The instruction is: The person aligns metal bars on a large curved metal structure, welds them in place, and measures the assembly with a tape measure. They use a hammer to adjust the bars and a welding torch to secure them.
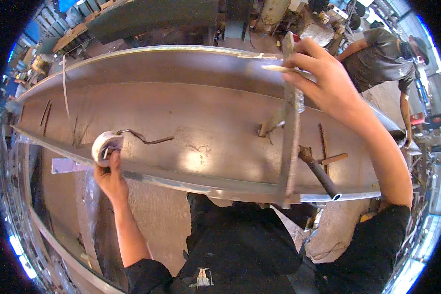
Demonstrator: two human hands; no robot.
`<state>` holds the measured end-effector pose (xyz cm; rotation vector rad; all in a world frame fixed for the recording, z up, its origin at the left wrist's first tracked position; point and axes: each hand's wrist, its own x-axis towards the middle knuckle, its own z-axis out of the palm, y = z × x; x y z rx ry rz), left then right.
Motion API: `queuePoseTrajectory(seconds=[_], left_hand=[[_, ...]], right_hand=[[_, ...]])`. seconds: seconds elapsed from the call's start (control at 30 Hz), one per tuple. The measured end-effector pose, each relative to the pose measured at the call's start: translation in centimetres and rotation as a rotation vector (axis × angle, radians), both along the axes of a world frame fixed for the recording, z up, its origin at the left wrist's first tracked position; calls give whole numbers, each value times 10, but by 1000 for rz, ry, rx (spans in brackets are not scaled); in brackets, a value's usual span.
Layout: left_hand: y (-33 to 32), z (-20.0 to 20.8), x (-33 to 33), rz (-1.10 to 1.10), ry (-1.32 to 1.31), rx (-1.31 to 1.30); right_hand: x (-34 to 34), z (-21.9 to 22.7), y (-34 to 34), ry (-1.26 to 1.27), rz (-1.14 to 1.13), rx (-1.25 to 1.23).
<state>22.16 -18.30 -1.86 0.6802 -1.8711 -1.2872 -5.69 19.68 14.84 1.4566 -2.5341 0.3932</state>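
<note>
A wide brown steel beam (220, 105) with raised long edges lies across in front of me. My left hand (111, 179) is closed around a round, white, reel-like thing (102, 144) over the beam's near edge; its exact kind is unclear. Between the fingers of my right hand (323, 73) is a slim, pale marking stick (274, 68), pointing left above the far edge. Right beside those fingers, a flat metal bar (290, 142) spans the beam from far edge to near edge. Whether my right hand also touches this bar is hard to tell.
On the beam lie a bent metal rod (149, 140), a tool with a tubular handle (323, 179) and thin rusty strips (335, 159). A pale strip (65, 88) hangs over the far edge at left. Another person (384, 61) stands at the far right.
</note>
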Motion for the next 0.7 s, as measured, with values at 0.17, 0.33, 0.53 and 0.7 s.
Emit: queuePoseTrajectory(seconds=[0.17,0.33,0.53,0.7], left_hand=[[-137,-20,36,54,92,7],[-211,-24,34,-27,-37,-66],[-227,-30,21,-130,-122,-107],[-233,-31,21,-118,-138,-77]], right_hand=[[-18,-32,-143,-118,-102,226],[-45,-107,-209,-200,-111,580],[-56,-247,-202,-90,-201,701],[-47,-286,-223,35,-177,788]])
